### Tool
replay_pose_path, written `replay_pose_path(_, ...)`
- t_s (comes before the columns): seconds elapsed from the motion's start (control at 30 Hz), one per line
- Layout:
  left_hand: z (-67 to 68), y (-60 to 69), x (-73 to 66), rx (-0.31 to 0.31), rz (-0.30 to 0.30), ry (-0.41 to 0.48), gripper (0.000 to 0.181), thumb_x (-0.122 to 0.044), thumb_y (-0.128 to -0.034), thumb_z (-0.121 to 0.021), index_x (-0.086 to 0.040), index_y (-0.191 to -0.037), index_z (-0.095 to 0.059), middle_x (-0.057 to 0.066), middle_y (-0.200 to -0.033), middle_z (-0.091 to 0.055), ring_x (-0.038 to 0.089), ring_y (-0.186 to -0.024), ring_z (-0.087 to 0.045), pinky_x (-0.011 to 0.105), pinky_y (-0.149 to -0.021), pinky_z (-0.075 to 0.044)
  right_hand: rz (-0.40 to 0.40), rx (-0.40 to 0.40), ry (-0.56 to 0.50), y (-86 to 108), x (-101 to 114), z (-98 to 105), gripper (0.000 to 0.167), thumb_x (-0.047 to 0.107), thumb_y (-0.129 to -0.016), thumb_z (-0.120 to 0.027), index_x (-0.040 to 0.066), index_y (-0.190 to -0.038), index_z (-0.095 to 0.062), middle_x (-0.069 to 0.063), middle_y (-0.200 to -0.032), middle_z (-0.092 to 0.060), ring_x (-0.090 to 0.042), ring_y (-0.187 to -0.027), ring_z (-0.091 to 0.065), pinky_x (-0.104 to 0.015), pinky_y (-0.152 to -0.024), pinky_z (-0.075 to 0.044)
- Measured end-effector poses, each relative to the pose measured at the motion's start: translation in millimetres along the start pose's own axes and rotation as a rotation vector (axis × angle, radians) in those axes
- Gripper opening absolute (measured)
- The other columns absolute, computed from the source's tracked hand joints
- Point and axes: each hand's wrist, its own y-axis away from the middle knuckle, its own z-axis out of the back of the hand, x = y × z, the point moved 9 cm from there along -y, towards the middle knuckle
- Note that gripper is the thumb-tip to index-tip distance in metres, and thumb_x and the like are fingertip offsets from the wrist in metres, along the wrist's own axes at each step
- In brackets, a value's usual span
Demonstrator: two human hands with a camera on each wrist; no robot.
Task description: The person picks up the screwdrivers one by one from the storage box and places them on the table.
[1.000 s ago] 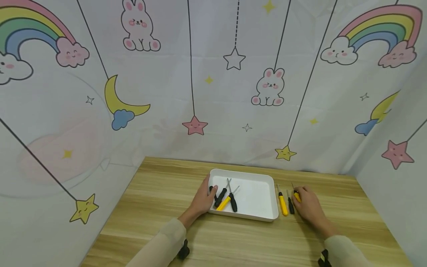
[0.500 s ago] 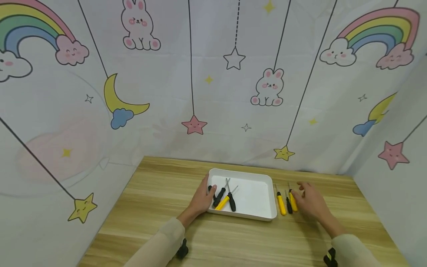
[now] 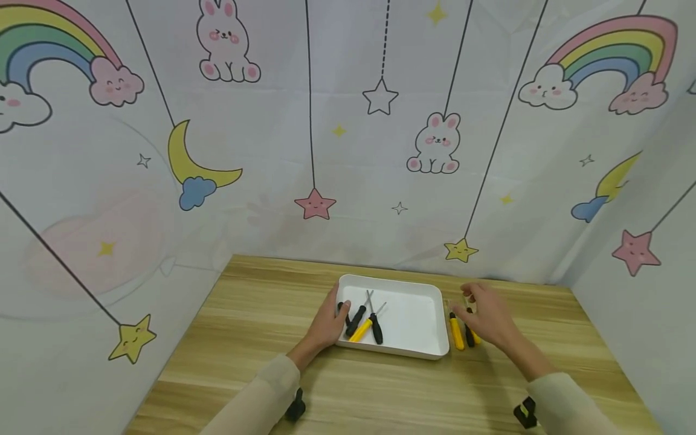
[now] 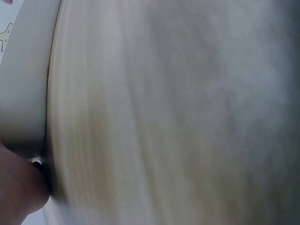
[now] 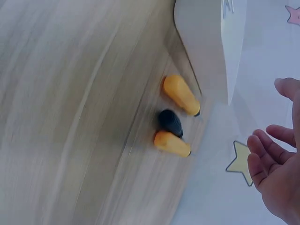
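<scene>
My left hand (image 3: 325, 323) grips the left side of a white tray (image 3: 413, 323), thumb over the rim. In the left wrist view, the hand (image 4: 21, 185) lies against the tray wall (image 4: 26, 84). Inside the tray are a yellow-handled screwdriver (image 3: 361, 330), black-handled screwdrivers (image 3: 377, 330) and a dark handle partly behind my thumb. Right of the tray lie a yellow screwdriver (image 3: 457, 333), a black screwdriver (image 5: 169, 123) and another yellow screwdriver (image 5: 172, 144), side by side. Over their shafts hovers my right hand (image 3: 489, 314), holding nothing, fingers loosely bent; it hides part of them.
The wood-grain table (image 3: 380, 393) extends in front of the tray and to both sides. A white cloth backdrop (image 3: 359, 235) printed with stars, rabbits and rainbows stands along the table's back edge and at the sides.
My right hand was on the rightmost yellow screwdriver, came off it to the right, then moved left over the row of screwdrivers. My left hand keeps its hold on the tray.
</scene>
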Motion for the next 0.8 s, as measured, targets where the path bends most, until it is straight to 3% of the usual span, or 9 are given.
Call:
replay_pose_path(0.3,0.2,0.1,1.4,0.005,0.020,0.009,0.065,-0.029,-0.1162,-0.041,0.001,-0.168,-0.017,0.023,-0.172,-0.023,0.040,-0.158,-0.025,0.056,-0.128,-0.021,0.041,0.017,-0.035,-1.5,23.0,-19.6,0.058,0.035,-0.094,-0.082,-0.007,-0.129,-0.064,-0.018,-0.115,-0.066,-0.034,-0.100,-0.067,-0.051,-0.082,-0.058)
replay_pose_path(0.53,2.2,-0.9,-4.0,0.011,0.031,0.022,0.070,-0.032,-0.1145,-0.047,0.002,-0.168,-0.017,0.024,-0.172,-0.023,0.041,-0.158,-0.026,0.057,-0.128,-0.021,0.040,0.045,-0.053,5.8,30.1,-31.2,0.061,0.036,-0.093,-0.083,-0.006,-0.132,-0.063,-0.017,-0.117,-0.067,-0.036,-0.101,-0.067,-0.051,-0.084,-0.058)
replay_pose_path(0.8,16.0,-3.2,-23.4,-0.006,-0.068,-0.031,0.075,-0.029,-0.1097,-0.058,0.005,-0.165,-0.022,0.027,-0.169,-0.027,0.042,-0.156,-0.029,0.057,-0.127,-0.025,0.034,0.035,-0.047,13.8,27.1,-33.5,0.070,0.038,-0.092,-0.083,-0.008,-0.140,-0.060,-0.025,-0.132,-0.064,-0.045,-0.123,-0.060,-0.063,-0.103,-0.050)
